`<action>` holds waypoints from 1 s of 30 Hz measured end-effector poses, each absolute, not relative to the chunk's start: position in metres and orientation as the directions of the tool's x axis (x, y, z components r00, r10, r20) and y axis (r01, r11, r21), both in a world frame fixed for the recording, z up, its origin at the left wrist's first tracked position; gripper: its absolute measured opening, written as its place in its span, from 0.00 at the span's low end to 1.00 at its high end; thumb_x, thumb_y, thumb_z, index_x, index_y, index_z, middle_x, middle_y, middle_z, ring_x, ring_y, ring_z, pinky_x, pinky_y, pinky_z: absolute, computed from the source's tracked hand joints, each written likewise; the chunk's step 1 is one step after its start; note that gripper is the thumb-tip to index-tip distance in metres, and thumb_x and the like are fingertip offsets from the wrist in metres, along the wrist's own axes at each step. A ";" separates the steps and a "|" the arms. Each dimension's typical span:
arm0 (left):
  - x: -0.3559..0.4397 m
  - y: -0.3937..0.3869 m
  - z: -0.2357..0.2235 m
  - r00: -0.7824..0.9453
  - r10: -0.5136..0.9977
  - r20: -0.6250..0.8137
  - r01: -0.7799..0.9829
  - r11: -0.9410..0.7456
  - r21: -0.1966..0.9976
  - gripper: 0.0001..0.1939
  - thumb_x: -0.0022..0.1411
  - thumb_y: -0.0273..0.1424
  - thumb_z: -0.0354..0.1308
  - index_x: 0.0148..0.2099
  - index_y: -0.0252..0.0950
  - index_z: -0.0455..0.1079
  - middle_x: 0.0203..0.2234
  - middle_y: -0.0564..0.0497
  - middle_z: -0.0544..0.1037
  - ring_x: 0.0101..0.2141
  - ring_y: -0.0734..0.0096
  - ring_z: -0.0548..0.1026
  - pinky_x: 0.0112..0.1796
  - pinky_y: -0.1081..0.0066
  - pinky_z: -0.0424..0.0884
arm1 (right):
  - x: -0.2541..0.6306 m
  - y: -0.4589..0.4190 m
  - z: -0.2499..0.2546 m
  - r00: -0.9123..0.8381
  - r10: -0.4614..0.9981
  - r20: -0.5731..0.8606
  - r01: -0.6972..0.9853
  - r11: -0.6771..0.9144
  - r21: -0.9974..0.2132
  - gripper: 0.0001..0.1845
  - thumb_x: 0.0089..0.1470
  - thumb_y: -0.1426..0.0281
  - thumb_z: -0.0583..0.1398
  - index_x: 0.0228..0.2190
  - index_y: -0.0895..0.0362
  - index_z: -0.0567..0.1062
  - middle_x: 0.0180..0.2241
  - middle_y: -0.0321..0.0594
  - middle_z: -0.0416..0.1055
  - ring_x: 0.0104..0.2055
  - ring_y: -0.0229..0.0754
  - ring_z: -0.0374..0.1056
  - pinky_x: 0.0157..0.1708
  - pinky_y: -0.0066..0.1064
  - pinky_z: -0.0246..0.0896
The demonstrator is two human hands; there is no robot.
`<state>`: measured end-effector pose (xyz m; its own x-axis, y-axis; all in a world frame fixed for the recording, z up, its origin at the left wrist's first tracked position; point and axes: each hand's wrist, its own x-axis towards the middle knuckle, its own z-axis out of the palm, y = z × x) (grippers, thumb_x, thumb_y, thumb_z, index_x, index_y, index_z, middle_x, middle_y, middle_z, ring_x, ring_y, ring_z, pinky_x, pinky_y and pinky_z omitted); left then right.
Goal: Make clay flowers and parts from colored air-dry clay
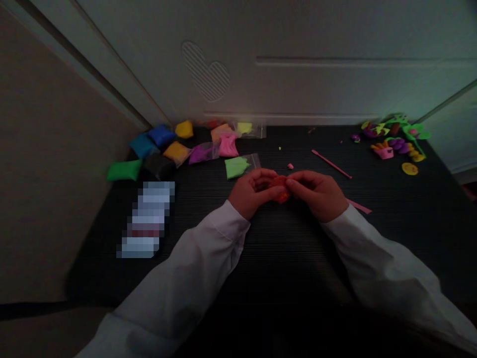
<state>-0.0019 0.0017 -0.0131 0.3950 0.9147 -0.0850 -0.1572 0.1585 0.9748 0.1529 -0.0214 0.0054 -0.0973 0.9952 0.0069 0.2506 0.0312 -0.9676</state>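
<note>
Both my hands meet over the middle of a dark table [283, 248]. My left hand [251, 191] and my right hand [318, 194] are closed together on a small lump of red clay [280, 190], pinching it between the fingertips. White sleeves cover both forearms. A bag of light green clay [236, 166] lies just beyond my left hand, and a tiny pink crumb [290, 166] sits beyond the red lump.
Several bags of coloured clay [179, 144] lie at the back left. A pink stick tool [331, 163] and a pink strip [358, 206] lie right of my hands. Finished clay figures [395, 141] stand at the back right. A blurred object [147, 219] lies left.
</note>
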 end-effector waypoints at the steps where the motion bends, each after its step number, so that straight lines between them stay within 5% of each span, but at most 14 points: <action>1: -0.002 0.002 -0.013 0.407 0.908 -0.097 -0.137 0.165 0.977 0.14 0.42 0.28 0.61 0.34 0.32 0.66 0.26 0.52 0.74 0.27 0.78 0.72 0.31 0.74 0.67 | 0.152 -0.022 0.005 -0.077 0.997 0.018 0.254 0.037 -0.967 0.09 0.44 0.67 0.58 0.28 0.59 0.73 0.24 0.35 0.70 0.24 0.32 0.64 0.26 0.27 0.59; 11: -0.006 0.001 -0.013 0.442 0.889 -0.121 -0.003 0.136 0.991 0.07 0.44 0.31 0.59 0.26 0.32 0.69 0.22 0.53 0.75 0.25 0.77 0.72 0.31 0.74 0.66 | 0.151 -0.025 0.007 -0.146 0.988 -0.039 0.160 -0.015 -0.987 0.11 0.44 0.65 0.58 0.30 0.59 0.72 0.25 0.37 0.72 0.27 0.35 0.68 0.32 0.31 0.63; 18: -0.004 0.002 -0.016 0.411 0.909 -0.065 -0.090 0.112 0.990 0.10 0.45 0.32 0.59 0.32 0.32 0.68 0.23 0.53 0.75 0.25 0.77 0.72 0.31 0.72 0.67 | 0.149 -0.024 0.005 -0.099 0.995 0.023 0.221 0.044 -0.974 0.09 0.44 0.66 0.58 0.27 0.59 0.72 0.25 0.36 0.71 0.27 0.34 0.67 0.29 0.29 0.63; 30: -0.006 -0.001 -0.013 0.409 0.912 -0.039 0.038 0.025 0.999 0.08 0.47 0.32 0.58 0.29 0.32 0.69 0.21 0.53 0.74 0.23 0.77 0.71 0.28 0.73 0.68 | 0.146 -0.027 0.003 -0.114 0.993 0.001 0.233 0.027 -0.972 0.12 0.44 0.64 0.58 0.31 0.59 0.71 0.28 0.39 0.71 0.28 0.36 0.68 0.31 0.32 0.64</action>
<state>-0.0060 -0.0006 -0.0131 0.4088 0.9118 -0.0388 0.0385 0.0253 0.9989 0.1457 -0.0274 0.0026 -0.1141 0.9935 0.0006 0.2332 0.0274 -0.9720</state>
